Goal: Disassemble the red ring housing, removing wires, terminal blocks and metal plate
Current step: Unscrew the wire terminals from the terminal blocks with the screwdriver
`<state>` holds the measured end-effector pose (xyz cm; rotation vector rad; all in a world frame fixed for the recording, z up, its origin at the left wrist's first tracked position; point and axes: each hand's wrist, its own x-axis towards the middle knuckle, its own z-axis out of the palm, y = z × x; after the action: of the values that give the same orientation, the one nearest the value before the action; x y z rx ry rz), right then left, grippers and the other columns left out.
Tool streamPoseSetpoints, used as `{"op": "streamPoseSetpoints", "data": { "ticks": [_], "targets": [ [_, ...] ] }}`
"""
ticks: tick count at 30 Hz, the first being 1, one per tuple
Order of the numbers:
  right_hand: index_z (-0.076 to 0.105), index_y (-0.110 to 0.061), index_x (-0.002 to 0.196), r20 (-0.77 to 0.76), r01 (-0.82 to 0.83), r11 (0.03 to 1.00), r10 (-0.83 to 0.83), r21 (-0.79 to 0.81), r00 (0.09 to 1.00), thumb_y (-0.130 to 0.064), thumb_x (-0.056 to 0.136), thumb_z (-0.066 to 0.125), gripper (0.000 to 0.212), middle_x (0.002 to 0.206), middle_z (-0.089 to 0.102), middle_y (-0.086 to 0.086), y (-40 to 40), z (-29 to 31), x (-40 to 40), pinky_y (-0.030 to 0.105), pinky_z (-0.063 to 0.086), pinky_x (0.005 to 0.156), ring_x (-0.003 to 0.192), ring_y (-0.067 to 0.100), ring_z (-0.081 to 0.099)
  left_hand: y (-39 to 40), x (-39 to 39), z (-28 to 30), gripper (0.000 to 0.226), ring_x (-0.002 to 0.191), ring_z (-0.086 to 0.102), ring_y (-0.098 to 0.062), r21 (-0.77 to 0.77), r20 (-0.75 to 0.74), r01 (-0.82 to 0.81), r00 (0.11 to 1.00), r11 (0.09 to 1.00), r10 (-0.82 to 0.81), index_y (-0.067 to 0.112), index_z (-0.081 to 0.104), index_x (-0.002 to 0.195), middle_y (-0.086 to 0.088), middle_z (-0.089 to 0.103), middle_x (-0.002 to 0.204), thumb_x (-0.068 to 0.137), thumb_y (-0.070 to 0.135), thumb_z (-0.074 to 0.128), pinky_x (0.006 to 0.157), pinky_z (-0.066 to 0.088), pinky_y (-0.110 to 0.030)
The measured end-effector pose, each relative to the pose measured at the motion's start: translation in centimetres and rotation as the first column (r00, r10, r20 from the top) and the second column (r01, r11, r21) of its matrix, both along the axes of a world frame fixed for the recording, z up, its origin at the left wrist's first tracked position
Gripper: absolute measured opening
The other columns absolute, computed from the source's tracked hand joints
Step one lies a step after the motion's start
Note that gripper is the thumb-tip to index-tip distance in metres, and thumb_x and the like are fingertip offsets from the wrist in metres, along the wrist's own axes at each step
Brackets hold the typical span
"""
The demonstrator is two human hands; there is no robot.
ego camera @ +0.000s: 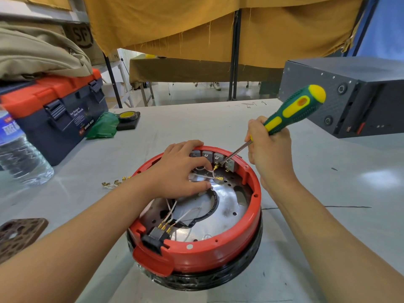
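The red ring housing [209, 252] sits on a black base at the table's middle. Inside lies a shiny metal plate [225, 206] with white wires [175, 212] running to a black connector block [156, 236] at the near rim. Several grey terminal blocks [213, 156] line the far rim. My left hand [181, 169] rests inside the ring, fingers spread over the far rim and the plate, touching a white wire with brass terminals [219, 178]. My right hand [267, 147] grips a green and yellow screwdriver [295, 110], its tip at the right-hand terminal block [229, 164].
Loose brass-tipped wires [115, 182] lie on the table left of the ring. A blue and orange toolbox [54, 110], a water bottle [19, 154], a tape roll [129, 117] and a green bag stand at the left. A dark grey box [349, 97] sits at the right; a brown patterned object [19, 235] lies near left.
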<state>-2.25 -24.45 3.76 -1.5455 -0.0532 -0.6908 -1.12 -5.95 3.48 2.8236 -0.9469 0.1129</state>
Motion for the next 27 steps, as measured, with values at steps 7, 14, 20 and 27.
{"op": "streamPoseSetpoints", "data": {
  "ticks": [7, 14, 20, 27],
  "targets": [
    [0.043, -0.020, 0.052, -0.021, 0.013, 1.000, -0.013, 0.008, 1.000, -0.013, 0.083, 0.050, 0.033, 0.037, 0.040, -0.016, 0.1, 0.2, 0.2, 0.024, 0.031, 0.050, 0.037, 0.005, 0.039, 0.0, 0.1, -0.1, 0.037, 0.141, 0.016, -0.018, -0.009, 0.001, 0.001, 1.000, 1.000, -0.001, 0.039, 0.056, 0.120, 0.003, 0.017, 0.154, 0.085, 0.049, 0.059, 0.113, 0.009, -0.030],
    [0.044, -0.021, 0.050, -0.057, 0.000, 1.000, 0.002, 0.031, 0.998, -0.017, 0.079, 0.050, 0.030, 0.037, 0.039, -0.014, 0.1, 0.5, 0.1, 0.024, 0.030, 0.047, 0.036, 0.006, 0.035, 0.1, 0.1, -0.2, 0.036, 0.141, 0.016, -0.018, -0.009, 0.004, 0.006, 1.000, 1.000, -0.006, 0.040, 0.056, 0.119, 0.004, 0.016, 0.155, 0.084, 0.050, 0.059, 0.113, 0.009, -0.030],
    [0.044, -0.019, 0.050, -0.091, -0.008, 1.000, 0.009, 0.019, 0.996, -0.013, 0.080, 0.051, 0.031, 0.036, 0.038, -0.016, 0.0, 0.8, 0.2, 0.024, 0.029, 0.048, 0.036, 0.005, 0.034, 0.1, 0.2, -0.3, 0.036, 0.140, 0.016, -0.018, -0.005, 0.008, 0.011, 1.000, 1.000, -0.011, 0.041, 0.055, 0.119, 0.004, 0.017, 0.154, 0.084, 0.051, 0.058, 0.114, 0.010, -0.032],
    [0.045, -0.015, 0.054, -0.122, -0.038, 0.999, 0.040, 0.018, 0.992, -0.012, 0.082, 0.051, 0.029, 0.033, 0.036, -0.015, -0.2, 1.1, 0.2, 0.022, 0.027, 0.047, 0.034, 0.004, 0.034, 0.1, 0.3, -0.3, 0.036, 0.140, 0.017, -0.018, 0.002, 0.018, 0.012, 1.000, 1.000, -0.012, 0.041, 0.055, 0.118, 0.004, 0.017, 0.154, 0.084, 0.051, 0.058, 0.113, 0.011, -0.032]
  ]
}}
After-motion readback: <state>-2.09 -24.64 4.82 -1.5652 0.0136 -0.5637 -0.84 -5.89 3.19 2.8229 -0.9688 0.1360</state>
